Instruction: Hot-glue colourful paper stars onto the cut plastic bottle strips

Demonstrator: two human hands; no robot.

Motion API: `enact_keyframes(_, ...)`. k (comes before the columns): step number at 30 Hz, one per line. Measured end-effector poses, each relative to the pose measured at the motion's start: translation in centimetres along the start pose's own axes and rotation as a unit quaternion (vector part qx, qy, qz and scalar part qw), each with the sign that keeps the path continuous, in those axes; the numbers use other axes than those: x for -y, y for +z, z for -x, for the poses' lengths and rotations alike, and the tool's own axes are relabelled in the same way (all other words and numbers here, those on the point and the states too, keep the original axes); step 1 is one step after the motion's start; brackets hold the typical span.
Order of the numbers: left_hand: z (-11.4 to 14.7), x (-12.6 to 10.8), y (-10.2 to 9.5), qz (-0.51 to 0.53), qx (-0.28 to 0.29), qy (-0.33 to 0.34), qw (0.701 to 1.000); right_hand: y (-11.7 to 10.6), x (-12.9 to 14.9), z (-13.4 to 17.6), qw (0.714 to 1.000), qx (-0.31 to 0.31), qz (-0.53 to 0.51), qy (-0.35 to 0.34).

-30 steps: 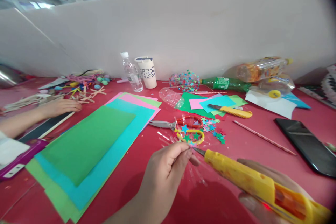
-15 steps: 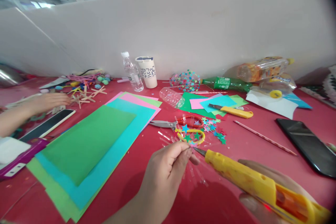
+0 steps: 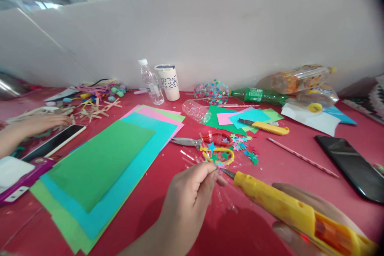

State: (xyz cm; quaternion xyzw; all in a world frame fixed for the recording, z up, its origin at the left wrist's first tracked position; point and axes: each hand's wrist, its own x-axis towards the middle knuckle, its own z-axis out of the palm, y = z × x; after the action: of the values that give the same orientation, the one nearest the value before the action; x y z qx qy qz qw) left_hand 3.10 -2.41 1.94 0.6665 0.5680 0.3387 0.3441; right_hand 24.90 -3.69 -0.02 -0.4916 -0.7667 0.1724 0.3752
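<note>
My left hand (image 3: 193, 192) is closed in a pinch on a fringed clear plastic piece (image 3: 229, 202), whose thin strips spread out around the fingers. Several paper stars (image 3: 214, 158) in blue, green and pink sit on the plastic. My right hand (image 3: 292, 232) is wrapped round a yellow hot glue gun (image 3: 279, 204), a red light glowing on its side. The gun's metal nozzle (image 3: 228, 173) points at the left fingertips, very close to them. Just beyond lie scissors (image 3: 190, 141) with red and yellow handles, partly behind the plastic, beside loose paper stars (image 3: 250, 154).
Coloured paper sheets (image 3: 105, 160) cover the left. A co-worker's hand (image 3: 45, 124) rests near a phone (image 3: 57, 142). A yellow utility knife (image 3: 267, 127), striped straw (image 3: 303, 157) and black phone (image 3: 348, 166) lie right. Behind stand a water bottle (image 3: 151, 84), a cup (image 3: 169, 84) and a green bottle (image 3: 259, 96).
The co-worker's hand at the left has shifted a little to the left. My hands, the glue gun and the fringed plastic hold almost the same place.
</note>
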Motion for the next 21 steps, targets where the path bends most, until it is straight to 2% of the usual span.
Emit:
enact_keyframes(6, -0.2, 0.1, -0.1, -0.010, -0.005, 0.015, 1.000, -0.1, 0.2, 0.0, 1.000, -0.002, 0.019, 0.001)
enact_keyframes(13, -0.2, 0.2, -0.1, -0.078, -0.030, 0.074, 0.994, 0.1, 0.2, 0.2, 1.000, -0.014, 0.014, 0.012)
enact_keyframes(16, -0.1, 0.6, 0.0, -0.134, -0.052, 0.136, 0.980, 0.1, 0.5, 0.1, 1.000, -0.014, 0.000, 0.008)
enact_keyframes(18, 0.1, 0.9, 0.0, -0.195, -0.083, 0.210, 0.955, 0.1, 0.7, 0.2, 1.000, -0.013, 0.005, 0.010)
enact_keyframes(20, 0.4, 1.2, 0.0, -0.240, -0.109, 0.280, 0.923, 0.0, 0.7, 0.4, 0.999, -0.019, 0.010, 0.037)
enact_keyframes(21, 0.4, 1.2, -0.1, -0.240, -0.117, 0.295, 0.917, -0.1, 0.5, 0.5, 0.997, -0.021, 0.008, 0.072)
